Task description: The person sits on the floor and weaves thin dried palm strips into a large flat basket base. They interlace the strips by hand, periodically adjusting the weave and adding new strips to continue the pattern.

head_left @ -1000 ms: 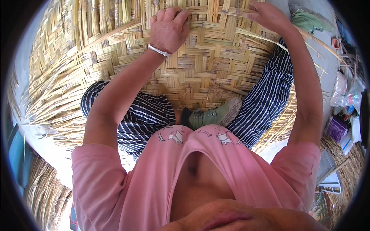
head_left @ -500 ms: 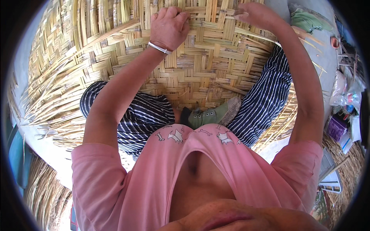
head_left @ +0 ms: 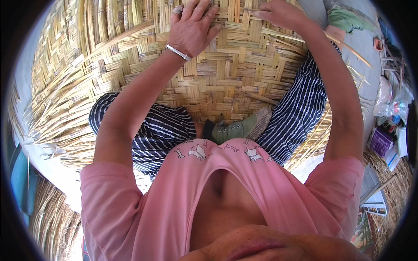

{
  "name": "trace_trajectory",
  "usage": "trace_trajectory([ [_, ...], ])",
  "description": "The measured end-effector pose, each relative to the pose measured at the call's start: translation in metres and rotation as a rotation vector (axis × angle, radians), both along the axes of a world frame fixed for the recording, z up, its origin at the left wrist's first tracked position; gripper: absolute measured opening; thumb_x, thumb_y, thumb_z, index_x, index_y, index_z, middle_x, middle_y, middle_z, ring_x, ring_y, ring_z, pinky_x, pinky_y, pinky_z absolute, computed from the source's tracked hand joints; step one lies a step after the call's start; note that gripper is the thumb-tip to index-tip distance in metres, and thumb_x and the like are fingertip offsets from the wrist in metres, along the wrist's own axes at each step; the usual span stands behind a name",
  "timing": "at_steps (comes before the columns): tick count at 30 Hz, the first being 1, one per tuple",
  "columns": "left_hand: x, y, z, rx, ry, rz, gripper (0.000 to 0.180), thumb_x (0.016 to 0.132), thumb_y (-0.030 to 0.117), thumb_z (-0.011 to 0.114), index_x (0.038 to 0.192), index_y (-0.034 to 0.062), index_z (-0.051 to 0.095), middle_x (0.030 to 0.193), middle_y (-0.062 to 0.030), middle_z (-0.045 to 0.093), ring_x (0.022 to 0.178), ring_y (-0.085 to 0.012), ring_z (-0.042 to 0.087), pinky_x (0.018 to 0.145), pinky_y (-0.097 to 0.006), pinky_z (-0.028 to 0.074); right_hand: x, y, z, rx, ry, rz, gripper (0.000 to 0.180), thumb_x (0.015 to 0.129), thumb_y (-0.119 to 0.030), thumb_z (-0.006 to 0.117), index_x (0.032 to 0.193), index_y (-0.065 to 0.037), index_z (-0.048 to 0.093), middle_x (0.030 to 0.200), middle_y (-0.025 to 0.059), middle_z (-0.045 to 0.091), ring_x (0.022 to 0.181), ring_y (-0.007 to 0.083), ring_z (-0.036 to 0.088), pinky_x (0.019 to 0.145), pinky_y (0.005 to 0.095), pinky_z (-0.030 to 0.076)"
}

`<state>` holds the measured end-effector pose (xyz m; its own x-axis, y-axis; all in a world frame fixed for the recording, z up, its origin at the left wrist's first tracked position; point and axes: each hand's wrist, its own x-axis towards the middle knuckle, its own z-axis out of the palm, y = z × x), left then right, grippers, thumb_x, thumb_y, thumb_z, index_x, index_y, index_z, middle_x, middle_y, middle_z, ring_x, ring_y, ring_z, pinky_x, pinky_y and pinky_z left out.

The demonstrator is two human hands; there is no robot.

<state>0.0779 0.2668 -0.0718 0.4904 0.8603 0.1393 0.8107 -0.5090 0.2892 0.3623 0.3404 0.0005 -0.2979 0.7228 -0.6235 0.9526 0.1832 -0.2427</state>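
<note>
A large mat (head_left: 235, 76) of flat, pale yellow-green reed strips, woven in a zigzag pattern, spreads under both hands. My left hand (head_left: 191, 28), with a white bangle (head_left: 178, 52) at the wrist, lies palm down on the weave at the far side, fingers spread and holding nothing. To its right, my right hand (head_left: 283, 15) rests on the mat near the top edge of the view. Its thumb and fingers reach left over the strips, stretched out, with no strip visibly gripped. A long loose strip (head_left: 126, 38) slants across the weave left of my left hand.
Unwoven strip ends (head_left: 56, 130) fan out at the left. My green shoe (head_left: 237, 130) rests on the mat between my striped trouser legs; another green shoe (head_left: 346, 19) is at the far right. Plastic bags (head_left: 389, 102), a purple packet (head_left: 381, 142) and straw bundles (head_left: 50, 209) lie around the mat.
My left hand has gone from curled fingers to spread, flat ones, a little farther away. My right hand has shifted slightly left. The right foot has moved a little.
</note>
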Motion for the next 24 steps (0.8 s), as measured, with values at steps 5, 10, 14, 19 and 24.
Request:
trace_trajectory([
  [5,0.001,-0.001,0.003,0.037,0.047,-0.051,0.060,0.098,0.044,0.058,0.147,0.0108,0.053,0.158,-0.0089,0.043,0.145,-0.0329,0.037,0.116,-0.057,0.028,-0.007,-0.015,-0.006,0.186,-0.114,0.065,0.032,0.095,-0.037,0.060,0.100,-0.009,0.075,0.096,0.0187,0.073,0.090,0.0376,0.070,0.079,0.0511,0.054],
  [10,-0.007,-0.004,-0.011,0.080,0.092,-0.117,0.058,0.100,0.043,0.055,0.149,0.0117,0.052,0.161,-0.0085,0.040,0.147,-0.0343,0.034,0.117,-0.058,0.025,0.004,-0.036,-0.029,0.256,-0.123,0.187,0.036,0.104,-0.043,0.053,0.101,-0.009,0.065,0.088,0.0152,0.070,0.080,0.0367,0.069,0.070,0.0487,0.055],
  [14,-0.012,-0.005,-0.002,0.040,0.073,-0.153,0.058,0.101,0.043,0.054,0.152,0.0151,0.049,0.162,-0.0104,0.038,0.149,-0.0362,0.033,0.118,-0.060,0.023,-0.016,-0.033,-0.005,0.146,-0.185,0.035,0.030,0.093,-0.036,0.061,0.099,-0.010,0.075,0.096,0.0193,0.073,0.090,0.0398,0.069,0.079,0.0521,0.053],
  [19,-0.013,-0.007,0.000,-0.002,0.081,-0.160,0.060,0.101,0.044,0.054,0.155,0.0190,0.044,0.163,-0.0122,0.036,0.150,-0.0378,0.031,0.118,-0.062,0.021,-0.002,-0.017,-0.007,0.205,-0.050,0.119,0.031,0.092,-0.037,0.063,0.095,-0.008,0.074,0.090,0.0190,0.072,0.086,0.0393,0.069,0.076,0.0515,0.053],
  [24,-0.011,-0.007,0.000,-0.034,0.087,-0.132,0.063,0.101,0.046,0.053,0.157,0.0185,0.042,0.164,-0.0124,0.035,0.151,-0.0385,0.029,0.119,-0.063,0.020,-0.002,0.000,-0.006,-0.035,0.029,0.003,0.032,0.088,-0.035,0.068,0.091,-0.003,0.073,0.078,0.0160,0.070,0.076,0.0306,0.069,0.071,0.0465,0.054],
])
